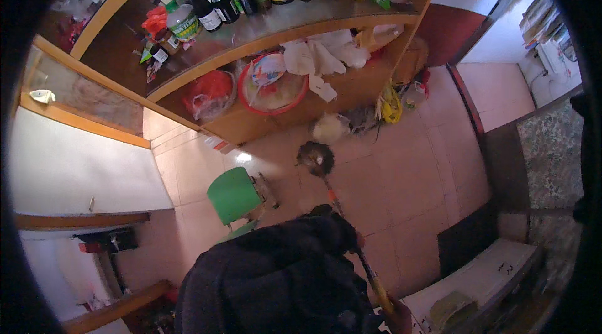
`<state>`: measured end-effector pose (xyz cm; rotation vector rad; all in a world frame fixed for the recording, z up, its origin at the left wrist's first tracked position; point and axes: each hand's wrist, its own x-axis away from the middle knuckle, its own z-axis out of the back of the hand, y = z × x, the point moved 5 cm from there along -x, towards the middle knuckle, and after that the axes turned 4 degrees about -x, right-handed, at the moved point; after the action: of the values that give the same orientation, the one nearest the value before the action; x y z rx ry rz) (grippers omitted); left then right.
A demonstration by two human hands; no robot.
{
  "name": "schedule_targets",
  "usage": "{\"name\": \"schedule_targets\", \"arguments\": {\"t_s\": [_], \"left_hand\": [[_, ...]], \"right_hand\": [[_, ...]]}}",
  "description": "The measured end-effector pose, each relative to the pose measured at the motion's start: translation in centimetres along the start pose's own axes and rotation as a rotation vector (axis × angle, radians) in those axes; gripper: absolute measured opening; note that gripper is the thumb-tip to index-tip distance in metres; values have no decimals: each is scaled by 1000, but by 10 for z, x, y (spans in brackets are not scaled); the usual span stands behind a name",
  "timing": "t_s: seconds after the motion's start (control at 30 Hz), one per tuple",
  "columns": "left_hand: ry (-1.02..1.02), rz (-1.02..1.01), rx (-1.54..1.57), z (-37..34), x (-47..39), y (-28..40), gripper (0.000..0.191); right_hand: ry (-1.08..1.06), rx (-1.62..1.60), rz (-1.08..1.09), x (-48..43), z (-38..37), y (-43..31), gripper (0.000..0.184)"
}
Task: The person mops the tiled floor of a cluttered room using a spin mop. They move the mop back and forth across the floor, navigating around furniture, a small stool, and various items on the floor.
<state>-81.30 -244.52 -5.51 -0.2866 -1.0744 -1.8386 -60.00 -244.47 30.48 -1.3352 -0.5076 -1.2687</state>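
A long-handled mop or broom [371,274] slants from the lower right up to its dark round head [308,163] on the tiled floor [400,174]. My left hand [360,242] grips the middle of the handle; the dark sleeve [277,263] of that arm crosses in front of me and hides part of the floor. Lower down, at the yellowish end section of the handle, my right hand [400,316] is closed around it near the picture's bottom edge. Just beyond the head lies a pale, blurred bundle [331,127] that I cannot identify.
A green chair [233,195] stands left of the head. Ahead is a wooden shelf unit [282,35] with bottles and jars; its lower level holds a red-rimmed basin [273,111]. A yellow plastic bag [391,103] is near its right end. A pale low surface [475,266] lies at lower right.
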Motion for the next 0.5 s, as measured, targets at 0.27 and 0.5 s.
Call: {"name": "schedule_targets", "arguments": {"t_s": [0.27, 0.5], "left_hand": [[121, 184, 19, -3, 97, -138, 35], [277, 371, 46, -11, 130, -181, 30]], "right_hand": [[-42, 327, 284, -100, -48, -84, 63], [-62, 403, 308, -103, -49, -176, 57]]}}
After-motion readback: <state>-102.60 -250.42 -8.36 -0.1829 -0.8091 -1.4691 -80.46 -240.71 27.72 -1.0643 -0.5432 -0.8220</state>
